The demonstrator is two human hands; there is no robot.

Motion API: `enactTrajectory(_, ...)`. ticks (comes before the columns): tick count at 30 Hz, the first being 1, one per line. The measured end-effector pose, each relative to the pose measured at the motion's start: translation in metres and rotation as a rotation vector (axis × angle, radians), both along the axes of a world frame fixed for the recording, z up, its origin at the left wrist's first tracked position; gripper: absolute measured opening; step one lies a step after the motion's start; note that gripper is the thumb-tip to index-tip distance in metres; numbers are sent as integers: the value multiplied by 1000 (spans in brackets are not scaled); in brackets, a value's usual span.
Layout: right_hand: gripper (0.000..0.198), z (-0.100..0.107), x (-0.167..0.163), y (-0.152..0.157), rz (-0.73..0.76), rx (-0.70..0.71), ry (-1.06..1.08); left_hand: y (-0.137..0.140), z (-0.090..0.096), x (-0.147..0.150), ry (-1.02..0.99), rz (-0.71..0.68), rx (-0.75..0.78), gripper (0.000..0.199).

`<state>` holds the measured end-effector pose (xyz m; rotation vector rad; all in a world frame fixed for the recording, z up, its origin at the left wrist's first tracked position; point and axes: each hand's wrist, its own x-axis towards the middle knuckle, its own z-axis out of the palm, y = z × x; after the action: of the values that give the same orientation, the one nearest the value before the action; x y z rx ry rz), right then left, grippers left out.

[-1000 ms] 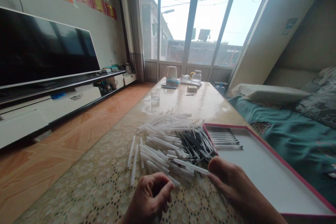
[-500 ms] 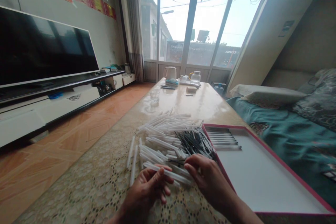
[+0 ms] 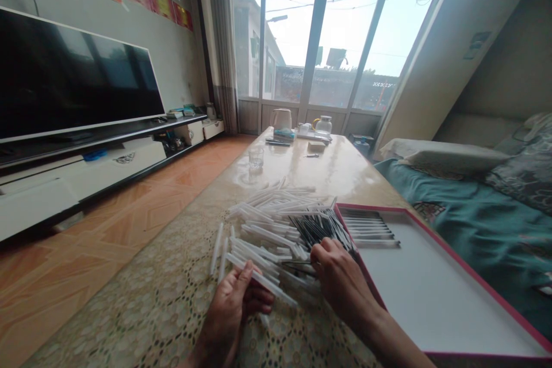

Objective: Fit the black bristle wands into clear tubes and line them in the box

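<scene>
My left hand (image 3: 237, 302) is closed on a white plastic tube (image 3: 261, 280), its thumb on top and the tube slanting down to the right. Beyond it lies a loose heap of similar white tubes (image 3: 263, 233). My right hand (image 3: 336, 270) is pinched at the near side of a pile of thin black rods (image 3: 314, 227). A dark rod (image 3: 297, 267) reaches leftward from its fingers, though the fingertips are partly hidden. Right of this hand lies a shallow white box (image 3: 431, 287) with a pink rim, holding a row of tubes with dark cores (image 3: 371, 228).
The patterned tabletop (image 3: 150, 310) runs toward the windows. A clear glass (image 3: 256, 158) stands past the heap. At the far end are a kettle (image 3: 282, 118), a glass pitcher (image 3: 323, 125) and a small box (image 3: 316, 146). A sofa (image 3: 466, 213) borders the right side.
My left hand has turned and moved slightly left, so its tube slants more steeply. My right hand has shifted a little right and away from me, its fingers now curled over the black rods' near edge.
</scene>
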<state>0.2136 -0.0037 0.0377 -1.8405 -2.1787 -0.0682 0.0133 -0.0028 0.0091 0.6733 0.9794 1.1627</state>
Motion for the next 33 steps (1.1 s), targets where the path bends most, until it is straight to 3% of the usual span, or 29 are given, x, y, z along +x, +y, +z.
enactTrajectory(8,16,-4,0,-33,103,127,346,5,-3,-4,-112,116,-24,6)
enactTrajectory(13,13,-10,-8,-45,183,265,371,10,-4,-6,-136,191,-64,15)
enactTrajectory(22,11,-16,-10,-46,216,253,398,6,0,-3,-114,131,-65,15)
enactTrajectory(29,9,-21,-14,-48,118,162,693,8,-1,-5,-159,130,-67,12)
enactTrajectory(33,6,-21,-17,-48,174,115,679,7,0,-4,-169,117,-56,9)
